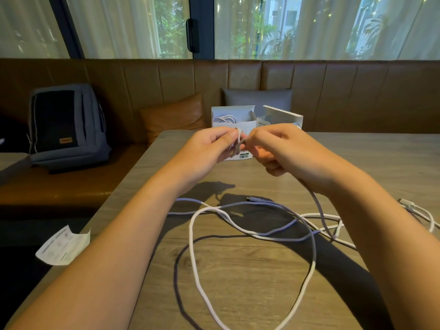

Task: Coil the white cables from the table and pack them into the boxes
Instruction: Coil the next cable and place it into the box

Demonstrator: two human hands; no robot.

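Head view is showing us pinching the cable (pixel 238 141) with left hand (pixel 212 145) and right hand (pixel 283 148) above the table (pixel 250 270), near the boxes (pixel 234 116). We are keeping loops small and even, feeding slack slowly to avoid tangles.

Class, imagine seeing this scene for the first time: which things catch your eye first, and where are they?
Two hands meet mid-frame, the left hand and right hand both pinching a small loop of white cable. Below them the rest of the white cables sprawl in loose tangled loops over the wooden table. Behind the hands stand two open white boxes, the left one already holding a coiled cable.
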